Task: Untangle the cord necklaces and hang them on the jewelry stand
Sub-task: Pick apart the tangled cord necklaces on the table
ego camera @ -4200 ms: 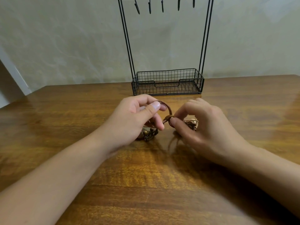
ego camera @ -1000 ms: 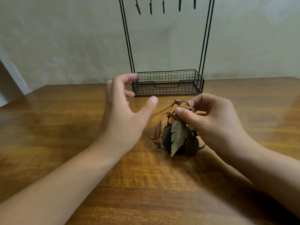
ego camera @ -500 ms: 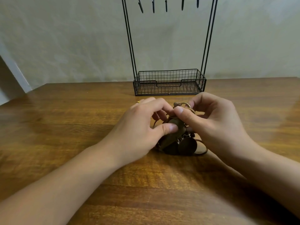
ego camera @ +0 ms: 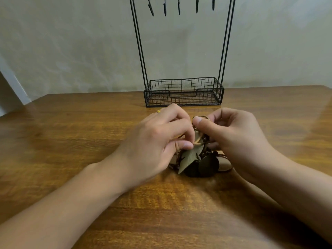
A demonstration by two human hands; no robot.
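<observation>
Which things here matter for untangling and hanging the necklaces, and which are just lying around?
Part of the job:
tangled cord necklaces
jewelry stand
left hand
right hand

Just there:
wooden table
wall

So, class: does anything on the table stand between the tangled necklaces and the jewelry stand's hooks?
Nothing visible does. The tangled necklaces, held by both hands, lie just before the jewelry stand; the table between is bare, and the hooks hang empty.
</observation>
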